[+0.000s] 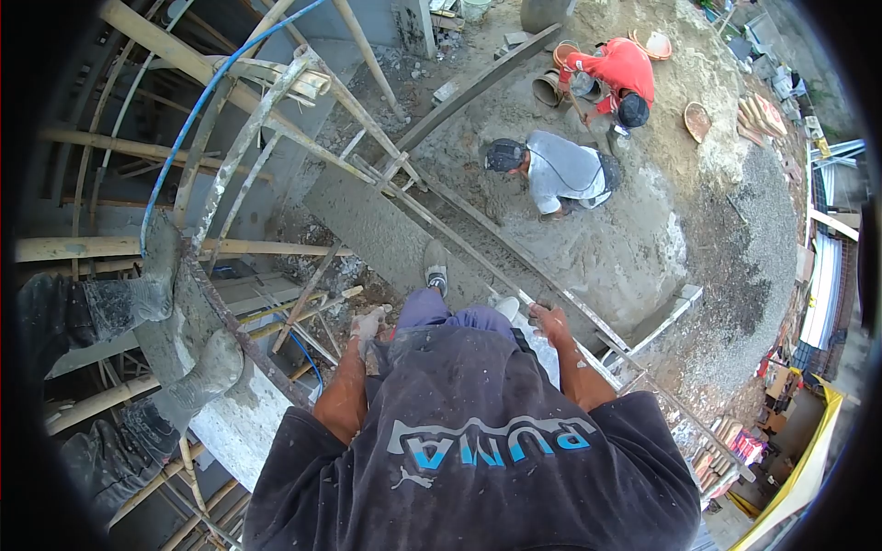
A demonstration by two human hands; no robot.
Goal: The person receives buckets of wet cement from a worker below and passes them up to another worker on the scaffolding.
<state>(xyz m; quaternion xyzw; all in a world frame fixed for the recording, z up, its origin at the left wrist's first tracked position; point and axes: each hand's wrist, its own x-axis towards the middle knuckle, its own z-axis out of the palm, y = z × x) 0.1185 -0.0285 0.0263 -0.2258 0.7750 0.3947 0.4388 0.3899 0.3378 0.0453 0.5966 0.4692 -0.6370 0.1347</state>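
Observation:
My left hand, pale with cement dust, hangs beside my left thigh with loosely bent fingers and nothing seen in it. On the other side, my right hand is closed on a pale wooden rail that runs diagonally past my legs. Below me, my shoe rests on a cement-covered plank. My dark T-shirt and purple-grey trousers fill the lower middle.
Bamboo scaffolding crosses the left side, where another person's muddy boots stand on a board. Down on the ground, one person in grey crouches over wet cement and another in red bends near buckets. Gravel lies right.

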